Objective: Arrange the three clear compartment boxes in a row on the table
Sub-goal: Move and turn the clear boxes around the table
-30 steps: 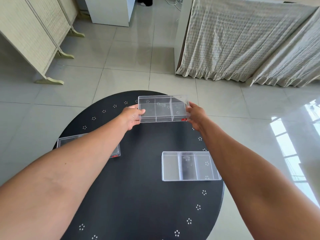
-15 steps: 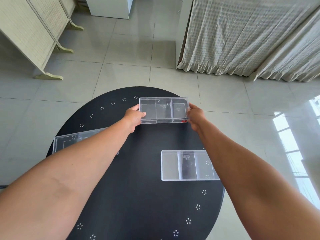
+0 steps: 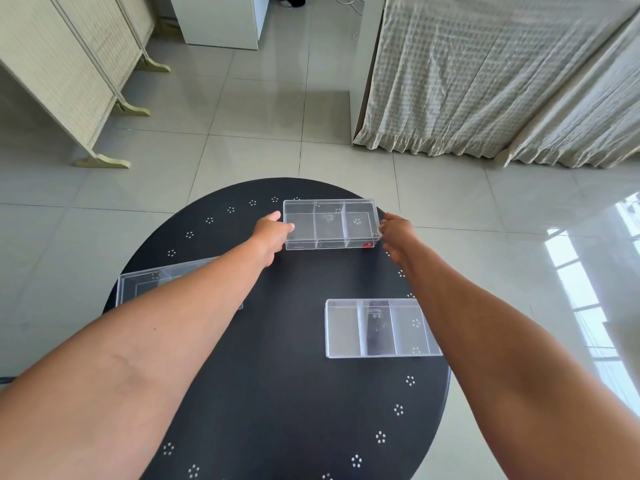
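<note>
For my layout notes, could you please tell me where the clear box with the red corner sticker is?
The clear plastic compartment box with the red sticker sits at the round black table's far edge, between both hands.

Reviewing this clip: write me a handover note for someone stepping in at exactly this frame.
Left hand grips the left end of the far box; right hand is at its right end, fingers at the corner. Whether the box rests on the black table or hangs just above it is unclear.
Near-right box lies flat on the table. Left box sits at the table's left edge, partly hidden by the left forearm.
Done: nothing lined up yet.
Left: bring all three boxes into one row.
</note>
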Demonstrator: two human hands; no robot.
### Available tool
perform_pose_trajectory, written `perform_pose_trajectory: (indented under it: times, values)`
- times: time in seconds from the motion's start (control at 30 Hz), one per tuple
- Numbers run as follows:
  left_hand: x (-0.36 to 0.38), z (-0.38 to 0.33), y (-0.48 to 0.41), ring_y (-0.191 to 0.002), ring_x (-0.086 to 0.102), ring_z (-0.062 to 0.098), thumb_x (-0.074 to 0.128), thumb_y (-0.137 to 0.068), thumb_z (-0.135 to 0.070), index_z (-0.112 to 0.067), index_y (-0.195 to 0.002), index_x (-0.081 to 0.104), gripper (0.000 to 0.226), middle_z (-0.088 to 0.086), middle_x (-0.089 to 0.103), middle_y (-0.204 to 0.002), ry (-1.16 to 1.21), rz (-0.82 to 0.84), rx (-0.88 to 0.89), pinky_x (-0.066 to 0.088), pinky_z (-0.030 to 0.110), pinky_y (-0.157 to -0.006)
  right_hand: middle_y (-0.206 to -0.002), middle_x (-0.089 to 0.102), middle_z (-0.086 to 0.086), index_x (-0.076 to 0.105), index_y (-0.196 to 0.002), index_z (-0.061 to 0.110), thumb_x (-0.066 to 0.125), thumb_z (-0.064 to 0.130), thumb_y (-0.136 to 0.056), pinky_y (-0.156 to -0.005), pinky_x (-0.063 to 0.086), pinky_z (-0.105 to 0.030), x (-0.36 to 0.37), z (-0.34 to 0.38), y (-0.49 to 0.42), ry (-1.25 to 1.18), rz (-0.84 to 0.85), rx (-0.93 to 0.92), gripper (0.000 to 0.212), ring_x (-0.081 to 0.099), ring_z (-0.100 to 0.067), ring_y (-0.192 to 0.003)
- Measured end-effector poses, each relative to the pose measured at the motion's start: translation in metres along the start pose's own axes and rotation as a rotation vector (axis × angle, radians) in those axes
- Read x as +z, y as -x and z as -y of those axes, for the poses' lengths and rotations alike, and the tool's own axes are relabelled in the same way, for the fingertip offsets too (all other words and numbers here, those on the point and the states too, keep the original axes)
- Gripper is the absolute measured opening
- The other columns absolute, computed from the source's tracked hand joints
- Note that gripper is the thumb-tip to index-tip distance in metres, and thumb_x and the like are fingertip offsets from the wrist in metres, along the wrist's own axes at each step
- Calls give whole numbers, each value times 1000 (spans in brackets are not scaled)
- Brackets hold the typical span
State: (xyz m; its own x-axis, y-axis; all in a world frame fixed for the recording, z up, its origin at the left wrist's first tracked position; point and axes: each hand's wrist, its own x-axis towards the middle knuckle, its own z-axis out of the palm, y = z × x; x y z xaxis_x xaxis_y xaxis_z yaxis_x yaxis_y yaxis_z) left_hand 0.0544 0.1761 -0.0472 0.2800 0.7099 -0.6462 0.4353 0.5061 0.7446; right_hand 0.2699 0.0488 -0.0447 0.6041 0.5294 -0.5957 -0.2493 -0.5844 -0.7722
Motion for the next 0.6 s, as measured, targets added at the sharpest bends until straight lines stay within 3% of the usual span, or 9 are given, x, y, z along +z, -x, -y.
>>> perform_pose_trajectory:
  times: [0.07,0.13,0.23,0.33,0.37,0.4,0.43,0.47,0.6]
  values:
    - [-2,1,8,-67,43,9,56,-95,-13,-20,-154,29,66,-9,51,-86,-22,-14,-5,42,28,-72,-70,42,3,52,-86,28,39,-5,-87,-52,22,-27,-1,-1,8,-23,-49,31,36,29,-14,-59]
    - [-5,1,18,-67,44,9,55,-95,-14,-20,-154,28,66,-4,55,-96,-15,-9,2,43,31,-80,-74,50,3,53,-108,31,39,-3,-91,-54,27,-27,-2,-1,18,-31,-96,47,40,33,-13,-59]
    - [-9,3,35,-75,48,15,56,-94,-15,-18,-154,28,66,5,56,-122,-8,4,24,44,33,-84,-83,59,-6,57,-126,6,36,-5,-92,-54,27,-26,-8,-6,34,-5,-147,37,42,33,-13,-58]
    - [-13,4,59,-80,42,22,55,-93,-13,-18,-139,50,47,2,53,-100,-7,-1,47,45,32,-73,-80,55,-19,48,-132,-15,30,-9,-88,-53,19,-24,-15,-13,49,38,-160,-7,48,29,-11,-58]
    - [-15,6,67,-93,57,26,55,-91,-11,-22,-117,61,29,2,50,-91,-11,0,54,44,32,-67,-74,48,-10,51,-128,-16,32,-10,-87,-53,20,-24,-18,-15,59,28,-155,-20,46,30,-12,-57]
    - [-17,8,76,-121,40,17,54,-90,-9,-27,-91,59,19,1,45,-81,-16,2,62,39,31,-60,-74,43,-4,59,-122,-9,35,-10,-87,-53,23,-24,-22,-16,68,16,-152,-39,42,32,-12,-58]
    - [-17,11,81,-82,28,21,53,-89,-9,-29,-78,51,24,0,40,-76,-17,15,61,33,29,-55,-75,42,-1,63,-108,3,41,-9,-85,-54,27,-23,-24,-16,79,12,-142,-55,34,34,-13,-58]
    - [-18,15,89,-72,46,23,53,-89,-9,-29,-77,50,24,0,40,-76,-15,27,67,31,28,-54,-74,40,0,60,-93,13,45,-7,-79,-52,27,-22,-28,-19,90,1,-139,-71,29,32,-13,-57]
    - [-15,33,121,-65,42,16,52,-91,-7,-24,-99,62,21,-2,50,-78,-17,106,101,33,26,-55,-66,32,-1,48,-66,20,42,-6,-74,-39,15,-13,-44,-45,122,-60,-194,-102,28,22,-12,-54]
